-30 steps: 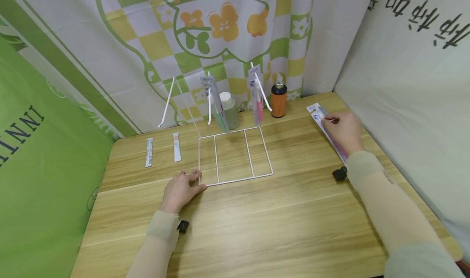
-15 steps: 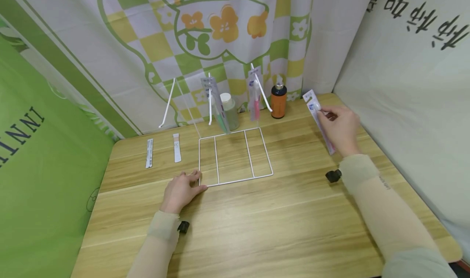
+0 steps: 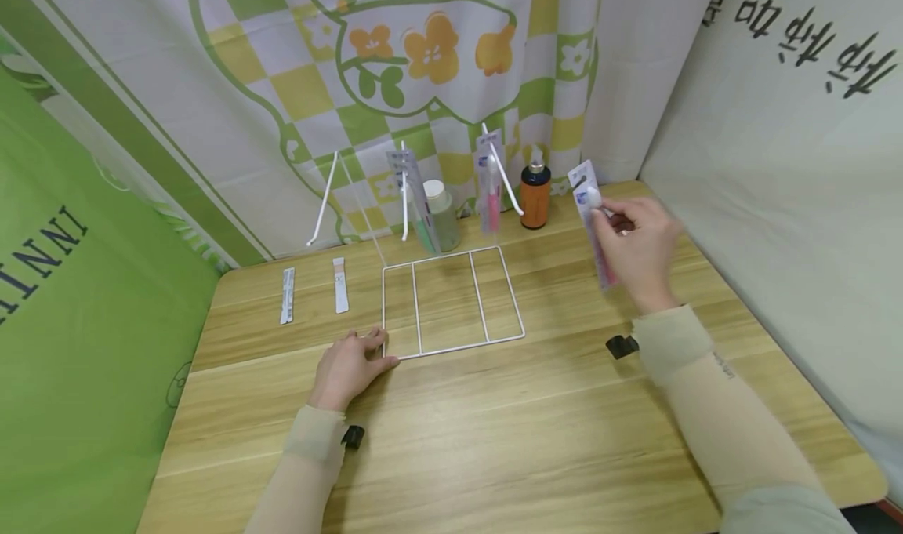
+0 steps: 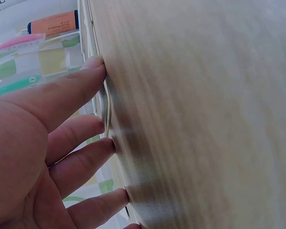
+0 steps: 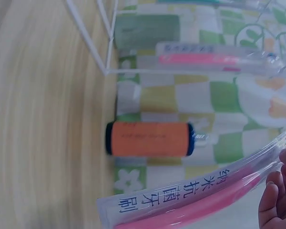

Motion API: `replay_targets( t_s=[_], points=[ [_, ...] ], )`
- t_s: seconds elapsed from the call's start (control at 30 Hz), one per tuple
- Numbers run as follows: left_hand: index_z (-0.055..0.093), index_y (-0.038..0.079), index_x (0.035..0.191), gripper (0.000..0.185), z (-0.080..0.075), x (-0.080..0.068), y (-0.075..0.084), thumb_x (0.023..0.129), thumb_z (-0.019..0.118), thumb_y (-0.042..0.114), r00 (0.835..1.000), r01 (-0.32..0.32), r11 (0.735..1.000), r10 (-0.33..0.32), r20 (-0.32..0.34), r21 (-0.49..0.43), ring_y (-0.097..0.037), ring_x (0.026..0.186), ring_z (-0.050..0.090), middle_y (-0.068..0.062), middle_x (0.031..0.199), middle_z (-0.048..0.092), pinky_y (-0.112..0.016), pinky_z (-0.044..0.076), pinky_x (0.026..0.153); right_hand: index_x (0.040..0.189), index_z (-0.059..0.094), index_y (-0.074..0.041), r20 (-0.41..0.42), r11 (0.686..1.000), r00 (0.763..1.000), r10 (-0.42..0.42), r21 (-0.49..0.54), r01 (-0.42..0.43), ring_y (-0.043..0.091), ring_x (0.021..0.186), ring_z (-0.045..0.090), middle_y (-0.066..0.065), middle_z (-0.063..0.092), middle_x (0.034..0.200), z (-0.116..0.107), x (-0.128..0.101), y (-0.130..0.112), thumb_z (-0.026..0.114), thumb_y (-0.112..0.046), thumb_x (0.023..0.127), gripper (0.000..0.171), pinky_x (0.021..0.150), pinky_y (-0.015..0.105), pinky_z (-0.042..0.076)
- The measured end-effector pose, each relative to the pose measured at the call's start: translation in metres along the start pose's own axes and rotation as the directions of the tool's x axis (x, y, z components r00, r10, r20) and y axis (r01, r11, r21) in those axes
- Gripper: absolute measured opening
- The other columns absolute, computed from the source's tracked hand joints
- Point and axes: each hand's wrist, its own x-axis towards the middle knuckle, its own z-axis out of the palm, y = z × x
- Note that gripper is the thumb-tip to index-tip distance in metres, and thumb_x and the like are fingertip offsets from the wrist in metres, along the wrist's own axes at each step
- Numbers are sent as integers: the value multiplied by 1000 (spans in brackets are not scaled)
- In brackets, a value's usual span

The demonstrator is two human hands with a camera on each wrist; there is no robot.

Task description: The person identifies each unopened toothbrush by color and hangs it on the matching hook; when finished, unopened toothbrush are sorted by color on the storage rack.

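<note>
My right hand (image 3: 638, 244) pinches a packaged toothbrush (image 3: 591, 220) by its upper part, above the right side of the table. In the right wrist view, the clear pack with a pink handle (image 5: 195, 202) slants down from my fingers. My left hand (image 3: 349, 368) rests at the front left corner of a white wire display rack (image 3: 451, 347), fingertips on its base wires. The left wrist view shows the thumb and fingers (image 4: 81, 164) extended to the tabletop. Two more packaged toothbrushes hang on the rack's hooks, one green (image 3: 422, 205) and one pink (image 3: 490, 193).
Behind the rack stands a greenish bottle with a white cap (image 3: 443, 220); an orange bottle with a dark top (image 3: 534, 198) is to its right. Two narrow packets, one left (image 3: 287, 295) and one right (image 3: 340, 285), lie left of the rack. A patterned curtain (image 3: 296, 87) hangs behind the table.
My right hand has lifted the packaged toothbrush from the table's right side and moved it left, tilting it more upright. My left hand has stayed on the rack's corner.
</note>
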Motion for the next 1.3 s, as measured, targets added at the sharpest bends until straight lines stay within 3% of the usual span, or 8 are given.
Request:
replay_targets(
  t_s=[0.13,0.37,0.63,1.0,1.3],
  points=[
    [68,16,147,65,0,0,0,94,83,49,1000,1,1000,-1,3,0,-54,141,52,-10,153,61,-67,46,111,103,83,4,-9,997,1000,-20,68,21,0,76,64,18,76,96,1,-4,-19,85,4,89,14,70,9,54],
    [68,16,148,64,-1,0,1,94,83,48,1000,3,1000,-3,3,8,-53,141,52,-11,153,61,-67,46,111,104,82,5,-25,991,997,-74,109,76,12,78,66,19,77,98,0,-11,-47,86,5,88,17,73,10,54],
    [69,15,147,64,-1,0,1,94,84,48,1000,-2,1000,2,0,6,-53,141,52,-11,152,62,-68,47,110,102,81,7,-49,976,990,-134,165,140,14,79,68,19,77,98,-2,-20,-73,86,5,88,14,71,12,54],
    [69,15,146,63,-1,-1,1,94,84,47,1000,3,1000,-3,-2,4,-53,142,52,-11,152,62,-68,46,110,97,82,6,-107,946,970,-217,222,236,26,73,70,17,79,96,0,-31,-95,88,0,88,13,73,17,56],
    [69,15,146,63,0,-1,1,94,84,48,1000,-1,1000,1,-5,3,-54,141,52,-11,152,62,-68,47,109,96,81,7,-104,930,965,-240,261,260,29,72,70,19,79,96,0,-37,-105,86,-3,89,13,74,18,57]
  ],
)
